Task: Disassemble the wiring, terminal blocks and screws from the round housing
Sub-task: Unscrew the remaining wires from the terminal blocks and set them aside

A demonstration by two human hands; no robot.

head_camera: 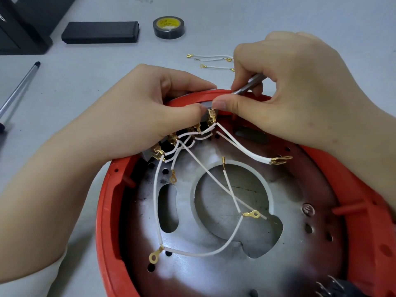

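Note:
The round red housing [368,221] with a metal plate [214,264] inside fills the lower frame. Dark terminal blocks [184,136] sit along its far rim, with white wires [233,144] and brass ring and spade terminals hanging over the plate. My left hand [137,116] grips the terminal block against the rim, thumb beside a brass spade connector [211,115]. My right hand [289,86] holds a slim metal tool [248,84] and its thumb presses at the top of that connector. A screw [308,210] sits in the plate at right.
Three loose white wires [212,58] lie on the grey table behind the housing. A roll of black tape [168,27], a black box [100,32] and a pen-like tool [19,88] lie further back and left. A dark part [330,288] shows at the bottom edge.

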